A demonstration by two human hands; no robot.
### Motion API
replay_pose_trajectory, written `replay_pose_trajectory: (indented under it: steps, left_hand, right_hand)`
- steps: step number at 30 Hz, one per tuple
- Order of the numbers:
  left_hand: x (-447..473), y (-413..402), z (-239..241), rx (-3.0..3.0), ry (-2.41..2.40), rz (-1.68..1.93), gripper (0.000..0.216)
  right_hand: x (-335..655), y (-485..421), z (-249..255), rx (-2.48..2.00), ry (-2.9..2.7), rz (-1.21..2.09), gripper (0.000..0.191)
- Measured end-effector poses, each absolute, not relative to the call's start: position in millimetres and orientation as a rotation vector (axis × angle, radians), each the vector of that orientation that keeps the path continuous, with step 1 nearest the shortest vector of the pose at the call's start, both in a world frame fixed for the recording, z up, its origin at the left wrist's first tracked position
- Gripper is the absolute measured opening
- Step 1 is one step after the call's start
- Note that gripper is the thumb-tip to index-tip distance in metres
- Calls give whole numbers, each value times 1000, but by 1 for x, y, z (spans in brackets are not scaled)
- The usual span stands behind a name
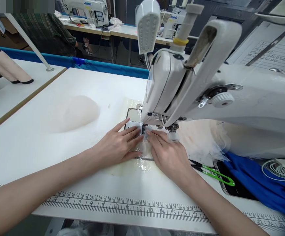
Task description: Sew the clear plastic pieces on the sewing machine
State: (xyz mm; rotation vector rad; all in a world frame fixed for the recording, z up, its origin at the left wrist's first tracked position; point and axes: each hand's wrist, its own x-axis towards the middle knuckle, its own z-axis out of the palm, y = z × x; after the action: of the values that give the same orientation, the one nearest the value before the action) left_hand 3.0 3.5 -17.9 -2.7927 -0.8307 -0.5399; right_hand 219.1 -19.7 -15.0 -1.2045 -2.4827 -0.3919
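Note:
My left hand lies flat with spread fingers on the bed of a white sewing machine, its fingertips just left of the presser foot. Right of the foot rests my right hand, palm down, fingers stretched toward the needle area; its thumb is mostly hidden. A small, translucent piece shows between the fingertips, too sheer to make out its edges. Clear tape or film shines on the bed below the hands. Sheer pale mesh fabric lies bunched behind my right hand.
A sheer beige piece lies on the table's left. Green-handled snips rest by a phone, blue cloth and a coiled cable. A printed ruler runs along the front edge. A person sits beyond.

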Motion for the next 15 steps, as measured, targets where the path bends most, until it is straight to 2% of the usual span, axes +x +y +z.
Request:
replay_pose_trajectory:
  steps: [9, 14, 15]
  left_hand:
    - [-4, -4, -12, -2829, -680, -619, 61]
    - [-4, -6, -12, -2733, -582, -738, 21]
    - [-3, -6, -12, -2721, -597, -765, 19]
  right_hand:
    - [220, -25, -9, -1103, -2486, -265, 29]
    - [227, -29, 0, -988, -2510, -4, 21]
    - [228, -29, 1, -979, -2515, 30, 31]
